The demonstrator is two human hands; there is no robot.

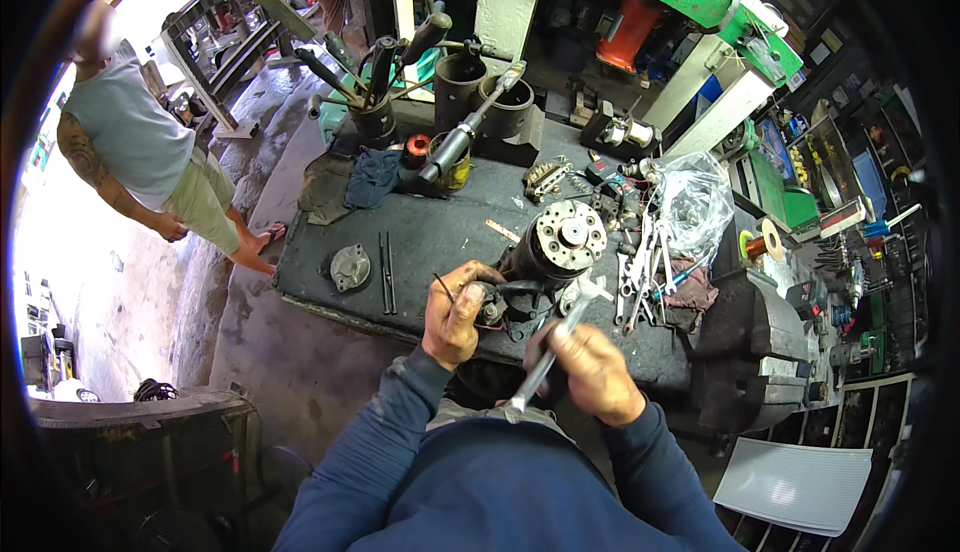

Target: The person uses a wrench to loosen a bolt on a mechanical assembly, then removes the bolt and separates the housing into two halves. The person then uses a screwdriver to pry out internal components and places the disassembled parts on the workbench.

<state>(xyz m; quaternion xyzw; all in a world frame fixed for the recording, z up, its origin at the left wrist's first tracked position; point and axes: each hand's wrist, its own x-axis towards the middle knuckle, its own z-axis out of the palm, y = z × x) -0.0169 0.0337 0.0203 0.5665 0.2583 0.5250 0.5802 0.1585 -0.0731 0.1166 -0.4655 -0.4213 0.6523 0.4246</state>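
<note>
A dark cylindrical electric motor (pixel 566 239) stands on the bench, its pale round end plate facing up. At its near left side my left hand (pixel 453 316) is closed, thumb raised, beside a bolt-like terminal on the motor. A thin dark strip pokes out by the fingers; what they grip is hidden. In my right hand (pixel 598 372), just in front of the bench edge, a steel wrench (pixel 542 372) is held at a slant. Its open-ended jaw is up near the motor's base, and its other end points down toward my body.
Several wrenches (pixel 650 272) lie right of the motor, next to a clear plastic bag (pixel 692 207). A bench vise (pixel 765 322) is at the right. Two dark rods and a round metal cover (pixel 350 268) lie left. Tool pots (pixel 374 124) stand behind. A person (pixel 140 142) stands beyond the bench's left.
</note>
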